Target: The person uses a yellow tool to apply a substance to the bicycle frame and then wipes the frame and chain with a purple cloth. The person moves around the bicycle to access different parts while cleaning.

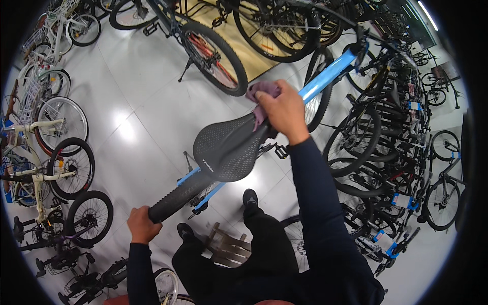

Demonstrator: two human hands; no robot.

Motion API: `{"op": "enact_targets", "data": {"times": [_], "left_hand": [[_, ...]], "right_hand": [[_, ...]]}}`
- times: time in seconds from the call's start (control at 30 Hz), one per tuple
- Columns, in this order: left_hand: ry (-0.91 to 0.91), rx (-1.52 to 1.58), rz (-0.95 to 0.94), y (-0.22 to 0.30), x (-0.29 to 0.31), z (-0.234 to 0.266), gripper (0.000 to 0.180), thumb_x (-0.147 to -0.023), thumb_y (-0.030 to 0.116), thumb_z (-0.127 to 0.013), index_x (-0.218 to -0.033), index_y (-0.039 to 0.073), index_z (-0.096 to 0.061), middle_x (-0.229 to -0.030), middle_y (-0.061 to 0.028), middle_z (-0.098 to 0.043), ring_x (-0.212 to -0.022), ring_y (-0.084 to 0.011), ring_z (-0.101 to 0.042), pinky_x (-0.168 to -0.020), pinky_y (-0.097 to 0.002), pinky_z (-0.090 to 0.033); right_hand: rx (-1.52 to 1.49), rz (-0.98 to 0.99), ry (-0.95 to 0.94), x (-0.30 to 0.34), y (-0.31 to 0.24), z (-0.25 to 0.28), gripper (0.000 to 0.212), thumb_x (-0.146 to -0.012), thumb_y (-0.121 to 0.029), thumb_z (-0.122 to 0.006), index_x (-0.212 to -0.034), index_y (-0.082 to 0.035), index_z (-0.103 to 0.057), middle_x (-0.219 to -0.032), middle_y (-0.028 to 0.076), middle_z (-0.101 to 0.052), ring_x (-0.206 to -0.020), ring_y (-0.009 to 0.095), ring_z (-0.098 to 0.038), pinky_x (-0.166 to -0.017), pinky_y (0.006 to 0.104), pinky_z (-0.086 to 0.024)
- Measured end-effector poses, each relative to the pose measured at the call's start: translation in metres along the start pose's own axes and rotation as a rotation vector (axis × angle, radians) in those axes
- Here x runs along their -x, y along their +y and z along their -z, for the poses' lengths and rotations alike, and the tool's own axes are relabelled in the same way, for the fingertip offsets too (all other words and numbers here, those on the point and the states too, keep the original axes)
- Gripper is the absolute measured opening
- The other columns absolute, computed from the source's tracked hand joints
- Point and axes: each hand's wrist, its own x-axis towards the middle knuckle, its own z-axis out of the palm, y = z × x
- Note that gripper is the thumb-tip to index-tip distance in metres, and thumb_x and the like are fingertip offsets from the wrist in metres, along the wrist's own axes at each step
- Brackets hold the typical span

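A blue bicycle (329, 76) stands in front of me, its rear wheel toward my left and its handlebar at the far right. My left hand (144, 224) is closed around the black rear tyre (184, 197). In my right hand (286, 111) is a bunched mauve cloth (264, 93), pressed near the nose of the black saddle (230, 147). The saddle has a dotted surface and hides much of the frame below it. A pedal (281, 151) shows just right of the saddle.
A low slatted wooden stool (230, 247) stands between my feet. Rows of parked bicycles line the left side (66, 127) and the right side (373, 142). Another bicycle, its wheel (213, 57) close to my right hand, stands ahead by a yellowish floor panel (256, 68).
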Motion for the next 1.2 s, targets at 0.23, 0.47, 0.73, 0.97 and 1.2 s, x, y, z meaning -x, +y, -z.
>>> {"op": "enact_targets", "data": {"times": [0.23, 0.47, 0.73, 0.97, 1.2], "left_hand": [[0.23, 0.089, -0.151, -0.02, 0.016, -0.011, 0.042, -0.053, 0.008, -0.076, -0.093, 0.009, -0.066, -0.078, -0.0089, -0.061, -0.072, -0.0342, -0.057, -0.062, -0.0442, -0.046], [0.314, 0.009, -0.146, -0.034, 0.032, -0.019, 0.04, -0.054, 0.01, -0.075, -0.092, 0.006, -0.065, -0.076, -0.0148, -0.055, -0.071, -0.0379, -0.054, -0.062, -0.0454, -0.043], [0.346, -0.089, -0.024, -0.048, 0.053, -0.024, 0.042, -0.065, 0.024, -0.078, -0.102, 0.007, -0.068, -0.092, -0.0176, -0.064, -0.09, -0.0398, -0.063, -0.077, -0.0486, -0.051], [0.991, -0.052, -0.038, -0.031, 0.11, -0.069, 0.039, -0.076, 0.02, -0.08, -0.111, 0.009, -0.067, -0.107, -0.0112, -0.069, -0.094, -0.0336, -0.068, -0.078, -0.0425, -0.055], [0.874, 0.198, -0.092, -0.013, 0.124, -0.147, 0.01, -0.082, 0.019, -0.075, -0.084, 0.01, -0.072, -0.086, -0.007, -0.072, -0.079, -0.0299, -0.069, -0.068, -0.0394, -0.055]], "right_hand": [[-0.251, 0.099, 0.076, 0.018, 0.005, -0.004, 0.037, -0.088, -0.035, -0.073, -0.105, -0.002, -0.073, -0.093, 0.013, -0.072, -0.086, 0.026, -0.071, -0.076, 0.0357, -0.054], [-0.85, 0.307, -0.034, 0.028, 0.006, -0.019, 0.026, -0.101, -0.008, -0.055, -0.115, 0.01, -0.068, -0.103, 0.015, -0.075, -0.084, 0.02, -0.073, -0.079, 0.0303, -0.061], [-0.455, 0.454, 0.709, 0.083, 0.067, -0.062, 0.036, -0.093, -0.031, -0.073, -0.114, -0.003, -0.068, -0.099, 0.016, -0.074, -0.093, 0.03, -0.072, -0.085, 0.0372, -0.053], [-0.481, 0.186, 0.276, 0.232, 0.147, -0.137, 0.032, -0.09, -0.024, -0.075, -0.113, -0.001, -0.073, -0.099, 0.019, -0.075, -0.09, 0.035, -0.071, -0.083, 0.0413, -0.053], [-0.275, 0.348, 0.382, 0.262, 0.133, -0.165, 0.042, -0.087, -0.021, -0.077, -0.119, 0.001, -0.06, -0.117, 0.024, -0.063, -0.109, 0.043, -0.061, -0.093, 0.0471, -0.048]]}}
